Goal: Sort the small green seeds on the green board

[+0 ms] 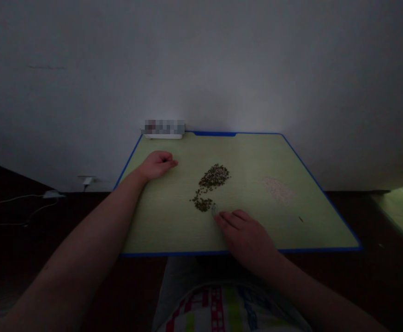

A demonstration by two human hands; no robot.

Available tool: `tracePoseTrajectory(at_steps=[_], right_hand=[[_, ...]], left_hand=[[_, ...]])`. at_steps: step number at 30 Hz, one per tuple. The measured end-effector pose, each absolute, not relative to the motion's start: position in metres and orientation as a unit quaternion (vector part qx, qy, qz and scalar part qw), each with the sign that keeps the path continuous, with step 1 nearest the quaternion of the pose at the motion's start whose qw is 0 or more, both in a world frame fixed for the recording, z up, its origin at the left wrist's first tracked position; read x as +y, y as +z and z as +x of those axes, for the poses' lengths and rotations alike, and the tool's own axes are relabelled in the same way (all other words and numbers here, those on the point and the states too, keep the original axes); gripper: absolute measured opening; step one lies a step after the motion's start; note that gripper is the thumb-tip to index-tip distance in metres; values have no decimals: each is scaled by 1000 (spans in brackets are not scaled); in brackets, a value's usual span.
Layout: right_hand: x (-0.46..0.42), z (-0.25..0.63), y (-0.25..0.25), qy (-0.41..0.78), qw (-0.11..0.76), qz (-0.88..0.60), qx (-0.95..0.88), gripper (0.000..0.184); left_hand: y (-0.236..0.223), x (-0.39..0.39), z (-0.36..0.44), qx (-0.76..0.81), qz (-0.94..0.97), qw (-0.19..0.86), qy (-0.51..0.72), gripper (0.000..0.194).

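Observation:
My right hand (244, 233) is closed near the front of the table, its fingertips pinching a small, thin, clear-looking piece (214, 210); its exact kind is too dim to make out. That piece is at the right edge of a small cluster of dark green-brown grains (203, 204). A larger heap of similar grains mixed with pale ones (215, 176) lies just beyond, joined by a thin trail. My left hand (157, 165) rests curled into a loose fist on the left of the tabletop, apart from the grains, with nothing seen in it.
The pale green table (173, 230) has a blue rim and stands against a grey wall. A patch of pale grains (279, 190) is on the right, with a small dark stick (301, 219) nearby. A white box (163, 130), partly blurred, sits at the back left. A cable (14, 199) lies left.

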State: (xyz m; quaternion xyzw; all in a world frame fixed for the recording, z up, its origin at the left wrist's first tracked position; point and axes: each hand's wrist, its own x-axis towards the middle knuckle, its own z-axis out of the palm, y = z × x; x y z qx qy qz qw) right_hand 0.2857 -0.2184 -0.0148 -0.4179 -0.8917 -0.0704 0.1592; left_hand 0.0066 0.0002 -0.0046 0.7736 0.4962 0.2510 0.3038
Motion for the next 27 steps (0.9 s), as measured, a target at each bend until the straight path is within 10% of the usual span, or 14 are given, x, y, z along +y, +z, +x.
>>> tracePoseTrajectory(at_steps=[27], right_hand=[[-209,298,-6,-20,162,-399,-902,40]], left_hand=[[-10,4,4,484,786,291,252,41]])
